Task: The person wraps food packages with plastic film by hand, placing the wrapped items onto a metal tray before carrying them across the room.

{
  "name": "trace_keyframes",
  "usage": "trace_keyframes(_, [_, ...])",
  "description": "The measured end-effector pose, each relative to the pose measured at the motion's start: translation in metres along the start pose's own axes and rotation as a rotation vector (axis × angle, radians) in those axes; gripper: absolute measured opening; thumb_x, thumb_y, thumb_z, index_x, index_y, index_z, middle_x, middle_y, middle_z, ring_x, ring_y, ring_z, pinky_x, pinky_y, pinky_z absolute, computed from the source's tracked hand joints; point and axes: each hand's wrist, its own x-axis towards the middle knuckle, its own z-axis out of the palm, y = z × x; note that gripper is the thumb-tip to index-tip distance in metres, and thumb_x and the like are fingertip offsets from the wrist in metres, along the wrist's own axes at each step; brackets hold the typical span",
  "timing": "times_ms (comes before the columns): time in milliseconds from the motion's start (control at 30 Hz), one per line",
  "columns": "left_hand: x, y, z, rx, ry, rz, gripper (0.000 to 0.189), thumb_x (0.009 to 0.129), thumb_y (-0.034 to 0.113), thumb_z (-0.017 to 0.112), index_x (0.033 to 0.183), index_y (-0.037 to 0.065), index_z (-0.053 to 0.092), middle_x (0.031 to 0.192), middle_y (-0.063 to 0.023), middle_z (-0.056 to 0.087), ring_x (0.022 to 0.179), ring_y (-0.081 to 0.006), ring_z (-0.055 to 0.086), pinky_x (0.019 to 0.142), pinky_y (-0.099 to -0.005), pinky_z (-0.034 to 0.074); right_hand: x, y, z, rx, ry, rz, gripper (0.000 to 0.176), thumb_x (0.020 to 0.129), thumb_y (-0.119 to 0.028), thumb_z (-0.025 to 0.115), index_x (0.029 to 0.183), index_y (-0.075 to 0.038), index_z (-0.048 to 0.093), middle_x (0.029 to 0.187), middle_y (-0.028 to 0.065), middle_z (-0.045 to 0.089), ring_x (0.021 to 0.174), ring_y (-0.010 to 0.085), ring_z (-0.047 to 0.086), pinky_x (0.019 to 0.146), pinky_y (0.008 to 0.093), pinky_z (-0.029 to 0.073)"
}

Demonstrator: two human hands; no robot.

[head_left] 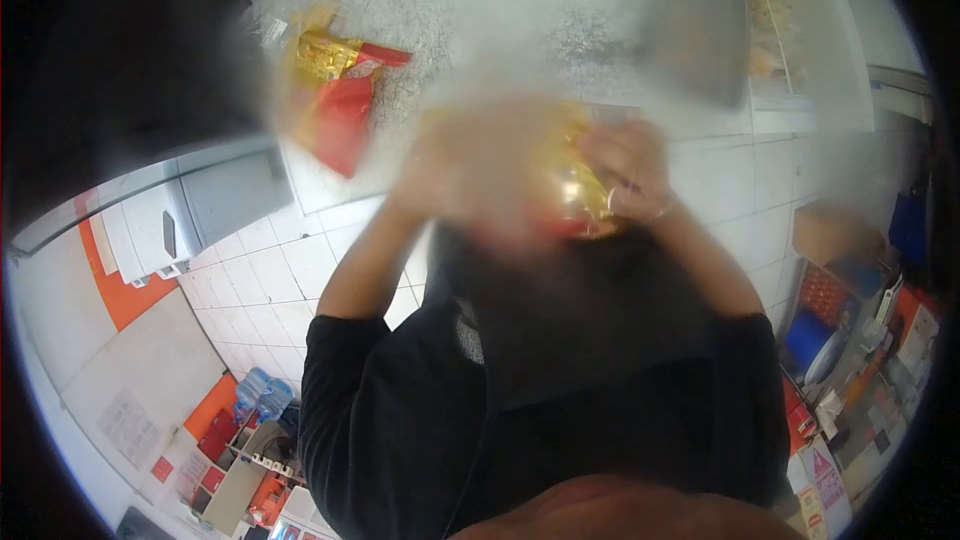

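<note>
A shiny gold and red bag is held in front of the body, over the near edge of the table. My right hand grips its right side with bent fingers. At the bag's left side is my left hand, smeared by a blurred patch in the view, so its fingers cannot be made out. Another gold and red packet lies crumpled on the table to the left, apart from both hands.
The scratched light table spans the top. A metal tray stands at its right, beside a rack with yellowish packets. Blue water bottles are at lower left; a cardboard box is at right.
</note>
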Motion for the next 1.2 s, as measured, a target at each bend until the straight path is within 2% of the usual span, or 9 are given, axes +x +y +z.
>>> trace_keyframes(100, [0.019,0.009,-0.027,0.061,0.207,0.281,0.034,0.074,0.022,0.064,0.104,0.011,0.054,0.107,-0.0155,0.059,0.095,-0.0391,0.061,0.072,-0.0481,0.056,-0.042,0.016,0.002,-0.211,0.108,-0.146,0.037,0.068,-0.017,0.078,0.102,-0.011,0.064,0.118,0.0075,0.058,0.110,0.0238,0.056,0.091,0.0421,0.040])
trace_keyframes(433, [0.021,0.023,-0.064,0.382,0.454,0.559,0.026,0.069,0.019,0.063,0.085,0.023,0.044,0.084,-0.0074,0.053,0.082,-0.0286,0.061,0.061,-0.0377,0.050,-0.005,0.052,-0.096,0.722,0.530,1.017,0.096,0.074,-0.047,0.076,0.143,-0.003,0.025,0.146,0.0186,0.032,0.136,0.0287,0.031,0.111,0.0440,0.024])
trace_keyframes(500, [0.026,0.024,-0.055,0.408,0.513,0.622,0.022,0.072,0.021,0.062,0.085,0.023,0.045,0.087,-0.0069,0.053,0.080,-0.0284,0.060,0.060,-0.0376,0.049,0.032,0.036,-0.103,1.062,0.277,0.506,0.116,0.066,-0.059,0.077,0.146,-0.003,0.016,0.148,0.0195,0.029,0.137,0.0297,0.030,0.112,0.0425,0.023])
trace_keyframes(567, [0.021,0.024,-0.048,0.314,0.442,0.617,0.046,0.082,0.015,0.062,0.121,0.011,0.036,0.125,-0.0147,0.043,0.105,-0.0371,0.057,0.080,-0.0482,0.054,0.052,0.013,-0.085,1.023,-0.117,0.382,0.133,0.055,-0.058,0.084,0.148,-0.003,0.007,0.149,0.0173,0.028,0.137,0.0283,0.030,0.112,0.0416,0.023])
trace_keyframes(700, [0.014,0.015,-0.040,0.394,0.443,0.597,0.044,0.084,0.022,0.058,0.121,0.014,0.036,0.118,-0.0153,0.048,0.100,-0.0366,0.057,0.072,-0.0507,0.053,0.031,-0.037,-0.046,1.468,-0.438,0.992,0.116,0.054,-0.034,0.092,0.145,-0.005,0.026,0.139,0.0107,0.043,0.128,0.0208,0.041,0.107,0.0392,0.033])
trace_keyframes(833, [0.013,0.012,-0.016,0.411,0.593,0.455,0.043,0.081,0.021,0.061,0.119,0.015,0.042,0.109,-0.0135,0.054,0.093,-0.0340,0.059,0.061,-0.0448,0.048,0.021,-0.039,-0.029,1.174,-0.589,0.731,0.093,0.060,-0.021,0.089,0.137,-0.003,0.040,0.130,0.0094,0.051,0.120,0.0192,0.048,0.102,0.0366,0.039])
trace_keyframes(933, [0.001,0.019,-0.019,0.468,0.387,0.198,0.044,0.075,0.019,0.065,0.116,0.015,0.049,0.105,-0.0127,0.056,0.082,-0.0315,0.058,0.057,-0.0390,0.043,0.037,-0.038,-0.042,1.368,-0.417,1.163,0.069,0.068,-0.006,0.076,0.131,-0.002,0.047,0.119,0.0096,0.058,0.112,0.0211,0.055,0.096,0.0350,0.045])
trace_keyframes(1033, [0.015,0.032,-0.021,0.407,0.234,-0.072,0.039,0.071,0.015,0.066,0.108,0.014,0.055,0.105,-0.0136,0.058,0.073,-0.0277,0.055,0.059,-0.0367,0.041,0.029,-0.036,-0.036,1.413,-0.128,1.111,0.065,0.069,-0.005,0.070,0.130,-0.001,0.048,0.118,0.0099,0.059,0.110,0.0225,0.057,0.093,0.0349,0.047])
trace_keyframes(1200, [-0.026,0.005,-0.033,0.383,0.130,0.166,0.039,0.069,0.029,0.074,0.100,0.010,0.060,0.096,-0.0104,0.062,0.070,-0.0205,0.055,0.052,-0.0370,0.038,-0.012,-0.014,-0.035,0.952,-0.269,0.973,0.063,0.068,0.000,0.061,0.129,0.000,0.047,0.115,0.0089,0.058,0.100,0.0220,0.060,0.085,0.0341,0.051])
